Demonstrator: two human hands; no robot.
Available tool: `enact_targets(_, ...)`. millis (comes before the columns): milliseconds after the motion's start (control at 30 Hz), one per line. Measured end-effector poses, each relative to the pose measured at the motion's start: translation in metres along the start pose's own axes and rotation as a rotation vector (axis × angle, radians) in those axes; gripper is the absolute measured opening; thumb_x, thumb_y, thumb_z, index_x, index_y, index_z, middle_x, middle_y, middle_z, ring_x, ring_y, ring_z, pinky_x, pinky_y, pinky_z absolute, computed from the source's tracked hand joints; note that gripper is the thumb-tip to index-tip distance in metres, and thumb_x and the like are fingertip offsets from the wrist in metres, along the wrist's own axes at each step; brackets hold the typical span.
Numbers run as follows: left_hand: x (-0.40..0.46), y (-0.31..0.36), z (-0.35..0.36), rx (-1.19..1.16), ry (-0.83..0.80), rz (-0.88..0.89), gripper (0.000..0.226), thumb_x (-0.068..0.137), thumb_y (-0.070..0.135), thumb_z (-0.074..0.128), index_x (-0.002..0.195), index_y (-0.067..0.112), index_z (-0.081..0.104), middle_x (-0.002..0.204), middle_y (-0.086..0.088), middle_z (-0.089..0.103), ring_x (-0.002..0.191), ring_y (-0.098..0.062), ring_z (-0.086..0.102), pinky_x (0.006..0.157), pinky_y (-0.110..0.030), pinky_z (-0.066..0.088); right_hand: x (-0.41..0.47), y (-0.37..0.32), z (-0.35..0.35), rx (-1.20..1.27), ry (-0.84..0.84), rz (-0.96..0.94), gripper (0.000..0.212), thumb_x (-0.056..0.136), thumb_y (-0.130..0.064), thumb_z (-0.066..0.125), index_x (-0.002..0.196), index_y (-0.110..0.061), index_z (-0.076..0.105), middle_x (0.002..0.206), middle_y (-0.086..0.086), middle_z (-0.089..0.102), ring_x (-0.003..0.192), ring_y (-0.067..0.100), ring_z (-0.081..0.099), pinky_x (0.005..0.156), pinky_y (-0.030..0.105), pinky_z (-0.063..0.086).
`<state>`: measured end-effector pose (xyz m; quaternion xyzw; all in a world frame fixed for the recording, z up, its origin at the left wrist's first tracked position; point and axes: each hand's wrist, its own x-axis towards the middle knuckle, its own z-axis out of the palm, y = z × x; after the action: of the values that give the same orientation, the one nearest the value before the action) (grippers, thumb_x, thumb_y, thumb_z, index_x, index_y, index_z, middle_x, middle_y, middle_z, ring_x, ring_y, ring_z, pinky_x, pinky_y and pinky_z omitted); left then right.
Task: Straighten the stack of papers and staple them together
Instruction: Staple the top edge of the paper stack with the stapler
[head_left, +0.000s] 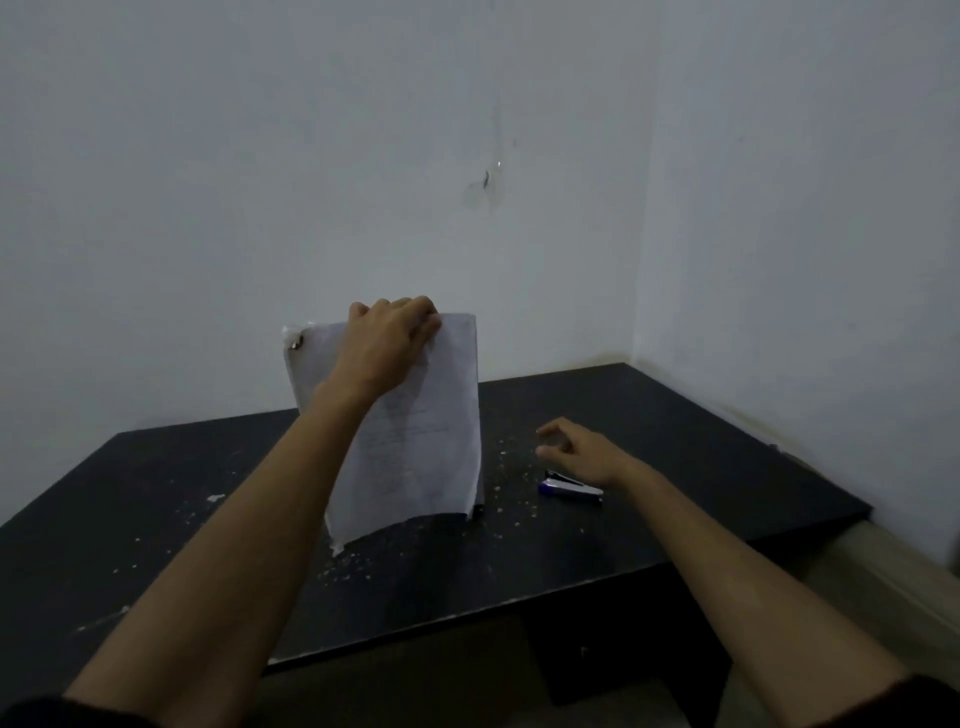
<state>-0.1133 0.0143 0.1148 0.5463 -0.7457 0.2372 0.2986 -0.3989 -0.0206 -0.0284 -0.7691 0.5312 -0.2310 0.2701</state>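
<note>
A stack of white printed papers (426, 441) stands upright on its bottom edge on the black table (675, 431). My left hand (389, 338) grips the stack's top edge, fingers curled over it. The top left corner of the stack looks torn, with a small metal bit there. A small blue and white stapler (570, 487) lies flat on the table to the right of the stack. Just above and behind the stapler, my right hand (579, 447) hovers with fingers apart and nothing in it.
Small white paper scraps (511, 470) are scattered on the table around the stack and near the front left. White walls meet in a corner at the back right. The table's right edge drops to a pale floor (883, 582).
</note>
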Motion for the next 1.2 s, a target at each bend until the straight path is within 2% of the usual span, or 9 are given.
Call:
enact_targets(100,-0.001,0.002,-0.001,-0.013,0.022,0.013,0.028,0.102,0.037,0.037,0.105,0.02,0.059,0.106,-0.005,0.069,0.093,-0.03,0.06,0.086,-0.043,0.034,-0.011,0.026,0.006,-0.153,-0.017,0.111,0.059,0.089,-0.053,0.062,0.137,-0.022,0.046,0.126,0.007,0.057,0.106,0.02,0.056,0.094,0.036,0.046)
enact_targets(233,-0.002,0.004,-0.001,-0.011,0.025,0.015,0.028,0.102,0.037,0.038,0.105,0.019,0.059,0.107,-0.006,0.069,0.094,-0.031,0.06,0.086,-0.043,0.033,-0.017,0.037,0.018,-0.25,0.03,0.195,0.062,0.086,-0.054,0.065,0.137,-0.023,0.047,0.134,0.01,0.051,0.119,0.029,0.052,0.102,0.045,0.043)
enact_targets(500,-0.003,0.005,-0.005,-0.027,0.0,-0.005,0.029,0.102,0.037,0.037,0.105,0.02,0.059,0.108,-0.005,0.069,0.095,-0.03,0.06,0.089,-0.044,0.032,-0.017,0.036,0.036,-0.429,0.133,0.223,0.048,0.091,-0.048,0.06,0.134,-0.027,0.053,0.134,0.01,0.049,0.123,0.031,0.047,0.101,0.044,0.039)
enact_targets(667,-0.004,0.007,-0.006,-0.038,-0.018,-0.019,0.029,0.102,0.038,0.037,0.105,0.02,0.06,0.107,-0.003,0.069,0.095,-0.029,0.059,0.09,-0.044,0.033,-0.017,0.035,0.039,-0.385,0.179,0.215,0.031,0.096,-0.038,0.057,0.123,-0.024,0.059,0.128,0.009,0.052,0.117,0.029,0.052,0.098,0.042,0.041)
enact_targets(833,-0.002,0.007,-0.006,-0.037,-0.016,-0.017,0.028,0.102,0.038,0.037,0.104,0.021,0.059,0.105,-0.002,0.069,0.093,-0.026,0.06,0.088,-0.043,0.034,-0.004,0.01,0.022,-0.107,0.225,0.06,0.012,0.096,-0.03,0.058,0.105,-0.021,0.054,0.113,0.004,0.059,0.09,0.017,0.058,0.084,0.038,0.051)
enact_targets(933,-0.002,0.006,-0.005,-0.038,-0.01,-0.018,0.028,0.102,0.039,0.038,0.104,0.022,0.06,0.104,0.0,0.07,0.093,-0.025,0.06,0.088,-0.042,0.033,0.004,-0.021,-0.001,0.003,0.261,-0.06,0.016,0.096,-0.027,0.058,0.109,-0.021,0.05,0.111,0.004,0.061,0.091,0.019,0.061,0.083,0.04,0.054)
enact_targets(1000,-0.001,0.005,-0.006,-0.032,-0.009,-0.02,0.027,0.101,0.039,0.038,0.103,0.023,0.06,0.103,0.001,0.07,0.093,-0.025,0.06,0.086,-0.041,0.032,0.007,-0.045,-0.018,0.049,0.309,-0.145,0.017,0.096,-0.026,0.056,0.109,-0.022,0.046,0.105,0.004,0.06,0.082,0.016,0.06,0.071,0.035,0.053)
enact_targets(1100,0.0,0.005,-0.005,-0.036,-0.002,-0.02,0.027,0.101,0.039,0.039,0.102,0.024,0.061,0.103,0.001,0.071,0.092,-0.024,0.06,0.087,-0.041,0.032,0.009,-0.082,-0.045,0.017,0.334,-0.284,0.018,0.096,-0.026,0.051,0.11,-0.028,0.04,0.101,0.004,0.06,0.071,0.014,0.058,0.059,0.03,0.047)
enact_targets(1200,0.0,0.006,-0.006,-0.037,-0.009,-0.029,0.027,0.101,0.039,0.04,0.103,0.024,0.062,0.104,0.002,0.071,0.093,-0.024,0.061,0.088,-0.041,0.032,0.01,-0.114,-0.074,-0.138,0.374,-0.391,0.023,0.093,-0.033,0.051,0.113,-0.034,0.041,0.106,0.002,0.061,0.074,0.017,0.059,0.063,0.033,0.045)
